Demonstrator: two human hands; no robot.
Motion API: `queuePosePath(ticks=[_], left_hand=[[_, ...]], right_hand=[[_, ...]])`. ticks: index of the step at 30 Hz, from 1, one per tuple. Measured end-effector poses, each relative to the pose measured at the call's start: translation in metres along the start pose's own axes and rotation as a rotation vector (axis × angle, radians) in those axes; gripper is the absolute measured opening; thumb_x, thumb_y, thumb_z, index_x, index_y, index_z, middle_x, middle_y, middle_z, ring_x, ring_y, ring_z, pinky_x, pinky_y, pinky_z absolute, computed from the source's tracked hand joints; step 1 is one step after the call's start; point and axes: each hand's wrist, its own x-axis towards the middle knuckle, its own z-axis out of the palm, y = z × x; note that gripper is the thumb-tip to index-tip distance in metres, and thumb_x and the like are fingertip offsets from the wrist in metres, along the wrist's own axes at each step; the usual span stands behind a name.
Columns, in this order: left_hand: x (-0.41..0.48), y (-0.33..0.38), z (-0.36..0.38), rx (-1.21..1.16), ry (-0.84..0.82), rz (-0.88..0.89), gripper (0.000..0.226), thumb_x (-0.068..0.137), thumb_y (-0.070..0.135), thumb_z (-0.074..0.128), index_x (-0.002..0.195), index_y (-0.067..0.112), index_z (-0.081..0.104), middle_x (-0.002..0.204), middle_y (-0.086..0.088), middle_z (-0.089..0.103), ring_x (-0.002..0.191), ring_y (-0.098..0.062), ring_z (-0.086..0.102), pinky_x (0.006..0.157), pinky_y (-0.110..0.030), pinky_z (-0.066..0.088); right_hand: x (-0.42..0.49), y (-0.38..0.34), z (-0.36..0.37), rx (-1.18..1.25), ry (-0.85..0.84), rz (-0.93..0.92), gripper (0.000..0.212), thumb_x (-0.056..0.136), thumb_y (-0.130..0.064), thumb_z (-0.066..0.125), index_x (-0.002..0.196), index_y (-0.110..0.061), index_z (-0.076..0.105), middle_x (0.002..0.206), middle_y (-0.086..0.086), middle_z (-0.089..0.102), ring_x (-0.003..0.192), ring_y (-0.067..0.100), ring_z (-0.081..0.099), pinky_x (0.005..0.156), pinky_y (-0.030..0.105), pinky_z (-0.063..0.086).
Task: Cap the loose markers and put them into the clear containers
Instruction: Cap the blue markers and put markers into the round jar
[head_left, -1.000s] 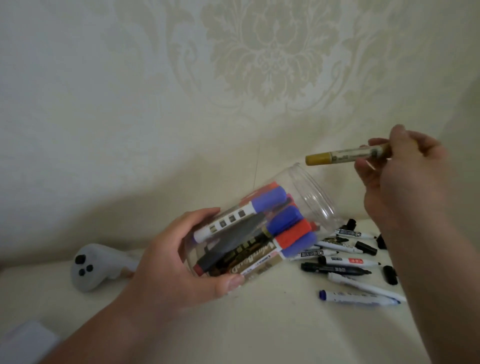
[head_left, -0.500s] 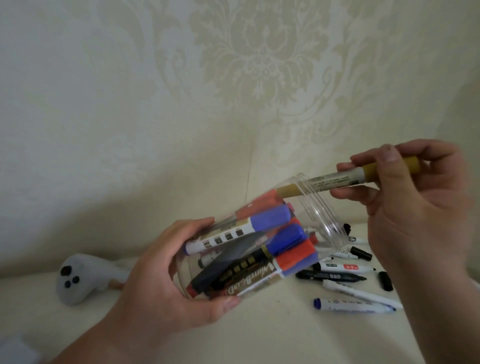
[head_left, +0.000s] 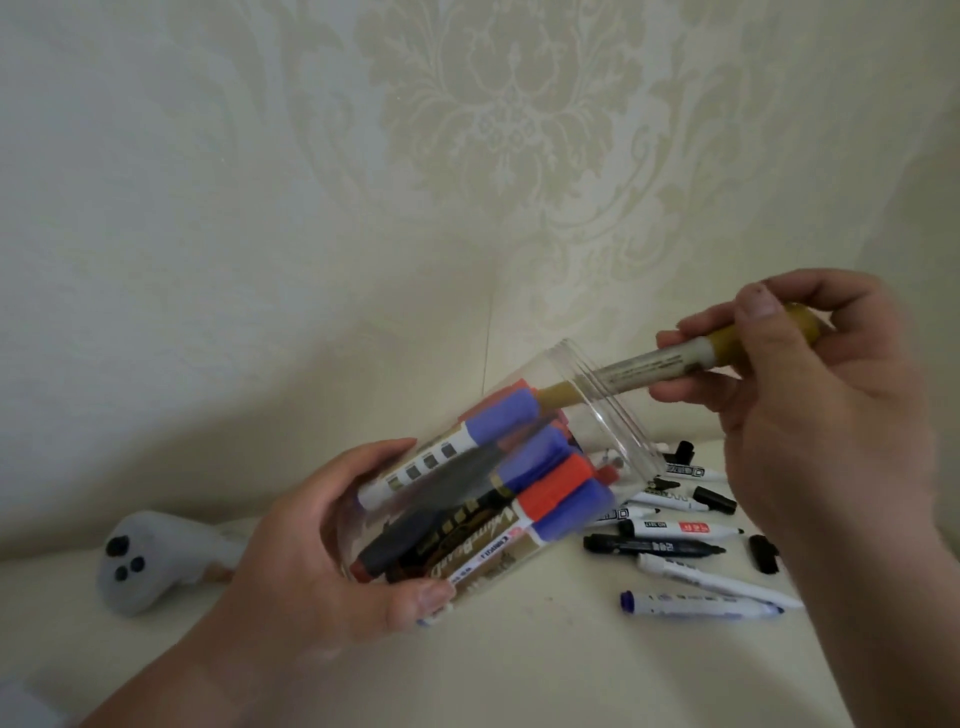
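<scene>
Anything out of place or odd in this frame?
A white handheld controller lies at the left, unrelated to the task. The clear container is tilted, but deliberately: the left hand grips it while the right hand holds a gold marker in its mouth. Loose markers and black caps lie scattered at right.

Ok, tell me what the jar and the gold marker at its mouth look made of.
The jar: seemingly clear, glossy plastic; the markers inside show through its wall and thread ridges ring its mouth, though glass cannot be ruled out. The gold marker: probably plastic, matte gold ends, pale printed label round the barrel.
</scene>
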Motion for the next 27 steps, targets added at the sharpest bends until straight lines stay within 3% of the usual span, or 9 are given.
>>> queuePosePath(ticks=[3,7,12,18,20,23,27], left_hand=[[0.001,0.000,0.002,0.077,-0.006,-0.001,0.090,0.038,0.020,0.098,0.122,0.031,0.068,0.119,-0.009,0.072,0.105,-0.023,0.072,0.084,-0.030,0.058],[0.001,0.002,0.004,0.168,-0.008,0.024,0.090,0.039,0.030,0.099,0.123,0.037,0.066,0.120,-0.006,0.072,0.108,-0.024,0.071,0.094,-0.041,0.056],[0.001,0.004,0.003,0.178,0.021,0.051,0.087,0.040,0.030,0.097,0.121,0.038,0.066,0.120,-0.003,0.072,0.108,-0.021,0.071,0.094,-0.034,0.057],[0.001,0.004,0.003,0.307,0.017,0.082,0.089,0.043,0.033,0.099,0.124,0.039,0.063,0.120,0.000,0.070,0.108,-0.016,0.070,0.090,-0.023,0.055],[0.002,0.004,0.005,0.336,0.011,0.098,0.089,0.044,0.029,0.100,0.125,0.036,0.063,0.119,0.000,0.070,0.108,-0.015,0.069,0.089,-0.019,0.053],[0.002,0.005,0.007,0.328,-0.027,0.100,0.089,0.046,0.027,0.100,0.126,0.034,0.063,0.120,-0.003,0.069,0.110,-0.021,0.069,0.091,-0.023,0.054],[0.002,0.003,0.007,0.316,-0.047,0.077,0.088,0.046,0.034,0.099,0.127,0.036,0.063,0.121,-0.002,0.069,0.112,-0.022,0.069,0.093,-0.028,0.055]], right_hand=[[0.001,0.006,0.000,-0.017,-0.009,0.108,0.013,0.104,-0.014,0.051,0.093,-0.019,0.055,0.071,0.009,0.067,0.068,0.032,0.070,0.048,0.032,0.052],[0.003,0.004,0.001,-0.028,0.109,-0.020,0.013,0.105,-0.014,0.050,0.094,-0.020,0.052,0.072,0.007,0.067,0.069,0.031,0.071,0.048,0.031,0.052],[0.004,0.007,-0.004,-0.199,0.117,-0.092,0.012,0.106,-0.016,0.049,0.096,-0.023,0.048,0.082,0.012,0.067,0.075,0.031,0.073,0.051,0.037,0.058],[-0.004,0.010,0.002,-0.187,0.037,-0.166,0.016,0.106,-0.011,0.049,0.097,-0.024,0.047,0.082,0.014,0.065,0.076,0.030,0.073,0.052,0.035,0.058],[-0.007,0.013,0.003,-0.185,-0.001,-0.116,0.016,0.105,-0.011,0.049,0.096,-0.024,0.049,0.082,0.012,0.066,0.076,0.028,0.072,0.054,0.034,0.058],[-0.005,0.020,0.004,-0.213,-0.015,0.048,0.015,0.105,-0.016,0.051,0.093,-0.026,0.052,0.079,0.009,0.070,0.073,0.025,0.072,0.057,0.035,0.056],[-0.001,0.028,0.003,-0.258,-0.034,0.274,0.017,0.103,-0.027,0.055,0.087,-0.030,0.059,0.082,0.006,0.074,0.069,0.025,0.070,0.068,0.048,0.059]])
